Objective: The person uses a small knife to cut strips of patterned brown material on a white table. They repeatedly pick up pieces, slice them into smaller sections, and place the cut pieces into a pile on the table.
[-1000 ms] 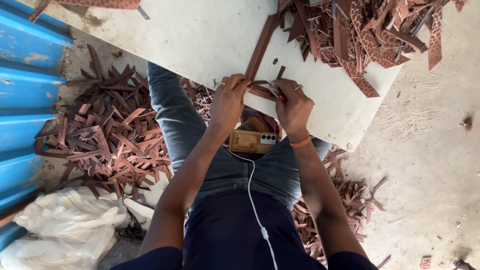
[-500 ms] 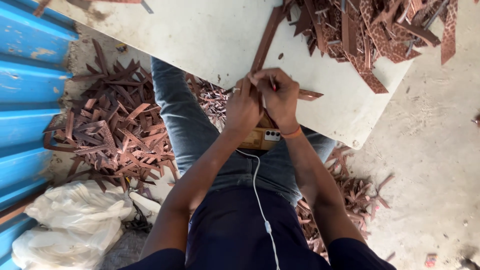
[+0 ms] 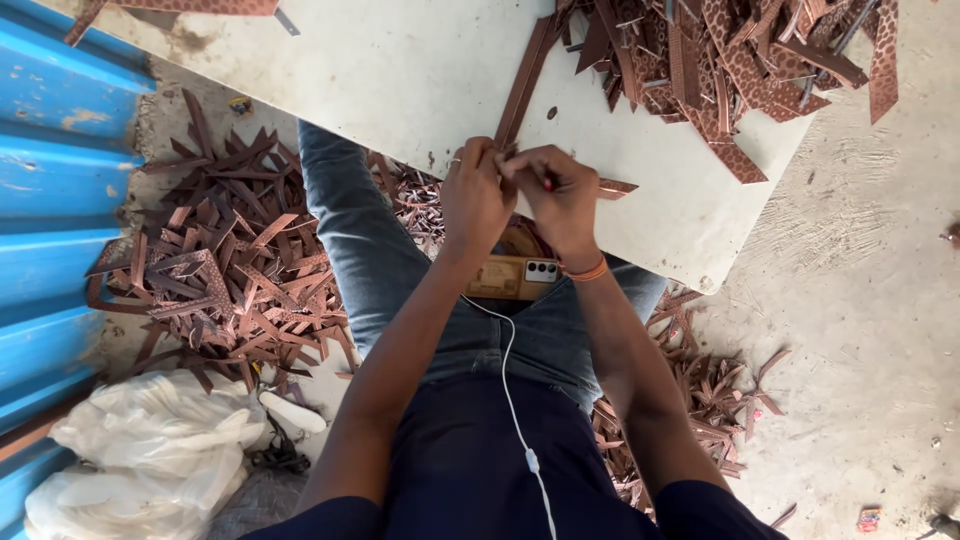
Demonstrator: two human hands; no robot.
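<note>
Both forearms extend forward from the torso and converge, elbows bent and held outward. The left hand (image 3: 478,195) and right hand (image 3: 556,193) meet at the midline, knuckles up, touching each other. Fingers of both hands are curled inward in a pinch posture; the fingertips are hidden beneath the knuckles. The right wrist carries an orange band (image 3: 588,270). Both arms are bare from the short sleeves down.

One head-worn camera looks steeply down, close over the white board (image 3: 330,70) and lap.
</note>
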